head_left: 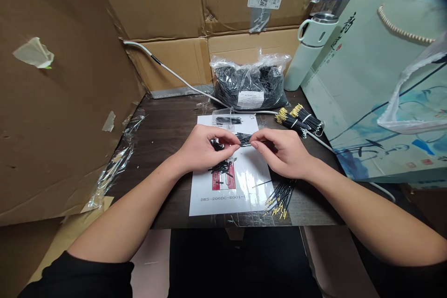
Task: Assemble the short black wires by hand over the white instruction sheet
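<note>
Over the white printed sheet (202, 195), my left hand (209, 146) has its thumb and fingertips pinched together at the left side of a small group of black pieces (243, 138). My right hand (279, 149) is closed in a pinch at the right side of the same group; what exactly each fingertip holds is too small to tell. A pile of short black pieces (220, 166) lies beneath my left hand, partly hidden by it. Below my right hand, loose black wires with yellow ends (281, 195) are spread at the sheet's edge. A row of black pieces (228, 121) sits near the sheet's top.
A plastic bag of black pieces (244, 86) stands behind the sheet. At the back right are bundled black wires (300, 118), a pale bottle (307, 53) and a large paper bag (366, 93). A white cable (174, 72) crosses the back. Cardboard (66, 93) borders the left.
</note>
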The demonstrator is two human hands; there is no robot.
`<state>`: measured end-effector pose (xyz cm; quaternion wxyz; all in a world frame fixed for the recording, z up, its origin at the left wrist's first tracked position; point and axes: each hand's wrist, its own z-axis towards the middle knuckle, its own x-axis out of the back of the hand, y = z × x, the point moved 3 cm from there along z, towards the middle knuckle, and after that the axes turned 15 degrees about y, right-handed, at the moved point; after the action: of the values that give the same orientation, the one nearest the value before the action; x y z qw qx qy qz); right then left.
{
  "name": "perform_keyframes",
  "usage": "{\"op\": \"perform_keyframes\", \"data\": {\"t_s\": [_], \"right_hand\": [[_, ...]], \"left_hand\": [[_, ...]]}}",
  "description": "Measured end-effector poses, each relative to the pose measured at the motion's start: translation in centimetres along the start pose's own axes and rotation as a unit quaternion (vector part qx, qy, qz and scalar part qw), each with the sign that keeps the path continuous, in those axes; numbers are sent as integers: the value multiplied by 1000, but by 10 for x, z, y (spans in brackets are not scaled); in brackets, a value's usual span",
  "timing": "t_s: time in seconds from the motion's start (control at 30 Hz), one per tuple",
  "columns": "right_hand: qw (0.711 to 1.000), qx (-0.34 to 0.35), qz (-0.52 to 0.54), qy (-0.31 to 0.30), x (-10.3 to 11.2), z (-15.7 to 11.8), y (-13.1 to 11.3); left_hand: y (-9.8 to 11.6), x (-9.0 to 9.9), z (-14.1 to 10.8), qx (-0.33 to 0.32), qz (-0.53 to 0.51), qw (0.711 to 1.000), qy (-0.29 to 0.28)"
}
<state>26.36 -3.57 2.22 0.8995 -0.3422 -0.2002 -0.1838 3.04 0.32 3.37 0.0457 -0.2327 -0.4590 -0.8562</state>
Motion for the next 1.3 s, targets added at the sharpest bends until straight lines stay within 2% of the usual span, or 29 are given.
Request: {"op": "perform_keyframes", "data": {"t_s": [0.37,1.3], "right_hand": [[1000,-3,1,4,0,0,1],[1000,-14,-2,0,1,0,3]], "left_hand": [[-3,0,-1,-14,-3,1000,19],[-1,4,1,-19,11,1000,21]]}}
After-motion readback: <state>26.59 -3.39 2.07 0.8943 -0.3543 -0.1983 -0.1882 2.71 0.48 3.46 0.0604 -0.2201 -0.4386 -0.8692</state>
